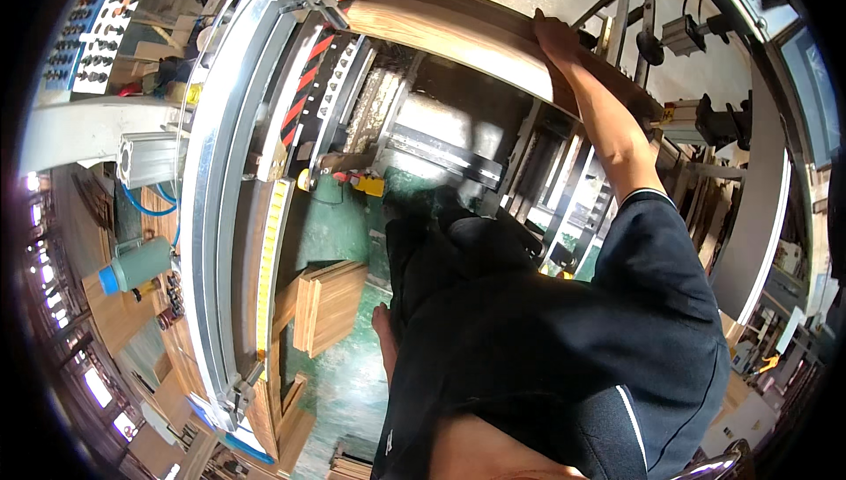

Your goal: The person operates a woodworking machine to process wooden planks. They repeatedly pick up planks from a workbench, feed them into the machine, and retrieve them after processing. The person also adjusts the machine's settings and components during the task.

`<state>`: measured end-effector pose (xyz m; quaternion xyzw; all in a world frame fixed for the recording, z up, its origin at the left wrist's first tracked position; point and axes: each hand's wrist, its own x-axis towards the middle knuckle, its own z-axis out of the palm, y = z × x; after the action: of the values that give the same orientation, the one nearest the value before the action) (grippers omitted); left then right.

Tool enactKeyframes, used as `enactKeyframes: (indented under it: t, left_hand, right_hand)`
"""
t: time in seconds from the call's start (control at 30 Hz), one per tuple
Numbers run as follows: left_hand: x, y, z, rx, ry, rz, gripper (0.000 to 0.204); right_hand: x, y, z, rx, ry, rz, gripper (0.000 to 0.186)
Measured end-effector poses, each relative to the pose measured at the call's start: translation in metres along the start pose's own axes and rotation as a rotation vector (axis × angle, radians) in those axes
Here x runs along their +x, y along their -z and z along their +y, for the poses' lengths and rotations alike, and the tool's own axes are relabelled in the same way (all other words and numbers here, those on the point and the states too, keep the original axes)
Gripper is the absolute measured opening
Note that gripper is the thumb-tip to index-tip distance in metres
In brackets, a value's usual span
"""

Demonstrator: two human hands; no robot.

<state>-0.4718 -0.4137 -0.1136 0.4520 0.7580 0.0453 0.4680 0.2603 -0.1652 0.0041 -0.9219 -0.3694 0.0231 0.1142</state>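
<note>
A long wooden board (pixel 449 35) with light, striped grain lies across the far side of a machine frame. My right arm reaches out to it, and my right hand (pixel 557 42) grips its upper edge towards the right end; the fingertips go over the far side. Low at my left side hangs my left hand (pixel 382 321), away from the board. Only a small part of it shows beside my dark clothes, with its fingers mostly hidden. The nearest thing to it is a stack of wooden panels (pixel 330 308) on the green floor.
A long metal rail (pixel 216 207) runs along my left, with a yellow measuring strip (pixel 271 260) beside it. Red-and-black striped edging (pixel 306 88) marks the machine. Clamp-like metal arms (pixel 648 31) stand beyond the board. A green bottle (pixel 141 264) lies farther left.
</note>
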Motion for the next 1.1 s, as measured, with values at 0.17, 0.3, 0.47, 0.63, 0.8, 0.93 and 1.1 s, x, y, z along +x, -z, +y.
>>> enactKeyframes:
  t: [0.17,0.3,0.47,0.63,0.8,0.93,1.1]
  left_hand:
    - [0.003,-0.008,-0.034,0.403,-0.321,0.009,0.018]
    - [0.001,-0.016,-0.027,0.476,-0.424,0.005,0.018]
    - [0.005,-0.016,-0.045,0.553,-0.519,0.071,0.016]
    - [0.005,-0.023,-0.027,-0.083,-0.174,0.003,0.029]
    - [0.007,-0.02,-0.032,0.212,-0.333,0.064,0.028]
    - [0.009,-0.017,-0.034,0.377,-0.366,0.013,0.02]
    - [0.012,-0.019,-0.027,0.316,-0.291,0.0,0.02]
  right_hand:
    - [-0.001,0.01,-0.012,-0.029,-0.045,-0.077,0.062]
    - [0.007,0.0,0.006,-0.003,-0.047,-0.102,0.063]
    - [0.001,0.007,-0.011,0.004,-0.07,-0.116,0.062]
    - [0.002,0.004,0.001,0.002,-0.009,-0.067,0.063]
    - [-0.004,0.014,-0.016,0.009,-0.069,-0.071,0.062]
    - [-0.005,0.016,-0.016,-0.004,-0.05,-0.073,0.062]
    - [0.006,0.001,-0.002,-0.038,-0.077,-0.06,0.063]
